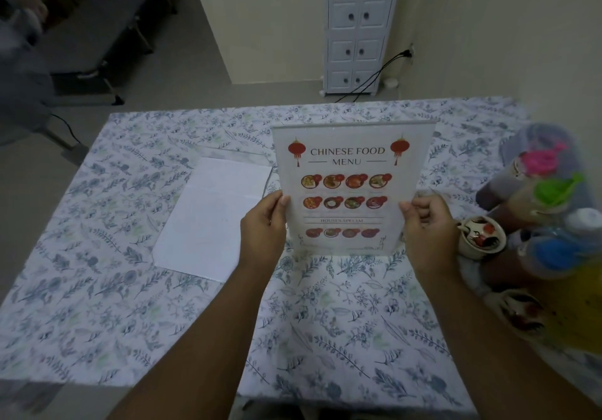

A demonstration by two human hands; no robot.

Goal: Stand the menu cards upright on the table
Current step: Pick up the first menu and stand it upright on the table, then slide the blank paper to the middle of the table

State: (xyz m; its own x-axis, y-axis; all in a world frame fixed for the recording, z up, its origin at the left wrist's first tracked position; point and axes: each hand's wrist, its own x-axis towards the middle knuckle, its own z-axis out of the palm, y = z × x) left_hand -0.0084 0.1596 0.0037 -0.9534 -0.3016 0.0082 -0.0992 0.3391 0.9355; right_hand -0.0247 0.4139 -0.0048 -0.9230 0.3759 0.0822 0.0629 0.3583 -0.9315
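A menu card (350, 172) in a clear acrylic stand, headed "Chinese Food Menu", is upright at the middle of the table, its base at or near the floral tablecloth (97, 289). My left hand (264, 224) grips its left edge and my right hand (426, 227) grips its right edge, thumbs on the front. To its left lies a second card (211, 214), flat with its white back facing up, inside a clear holder.
Sauce bottles with pink (540, 159), green (553, 188) and blue (550, 253) caps crowd the table's right edge, beside a small painted cup (482, 237). A white drawer cabinet (358, 28) and a cable stand beyond the far edge. A chair is at the far left.
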